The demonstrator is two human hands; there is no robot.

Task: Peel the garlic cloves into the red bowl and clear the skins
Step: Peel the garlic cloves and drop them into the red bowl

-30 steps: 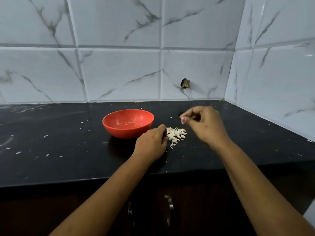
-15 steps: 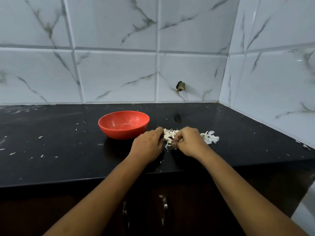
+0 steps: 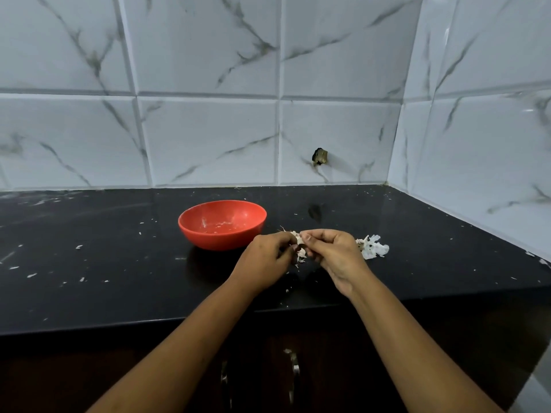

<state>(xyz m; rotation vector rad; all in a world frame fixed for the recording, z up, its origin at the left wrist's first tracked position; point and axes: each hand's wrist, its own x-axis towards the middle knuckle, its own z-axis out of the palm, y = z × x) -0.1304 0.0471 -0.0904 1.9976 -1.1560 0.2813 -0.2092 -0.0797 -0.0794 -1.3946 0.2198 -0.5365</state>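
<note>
Black counter (image 3: 119, 278), mid-frame: red bowl (image 3: 222, 241) held only flecks; left hand (image 3: 265, 260) and right hand (image 3: 334, 254) both pinched one garlic clove (image 3: 299, 240); skins (image 3: 374, 250) lay uncleared at right. Peeling judged unfinished.

Black countertop (image 3: 89, 263) under and around grip; pale specks (image 3: 79, 246) scattered mostly left of grip. Marble-veined wall tiles (image 3: 208, 138) well beyond grip, side wall (image 3: 477, 144) off to right. Dark chipped hole (image 3: 320, 156) in tile beyond grip, slightly right; dim reflection (image 3: 315, 210) on counter between. Dark cabinet doors (image 3: 372, 368) below counter edge, nearer than grip; two metal handles (image 3: 293, 366).
</note>
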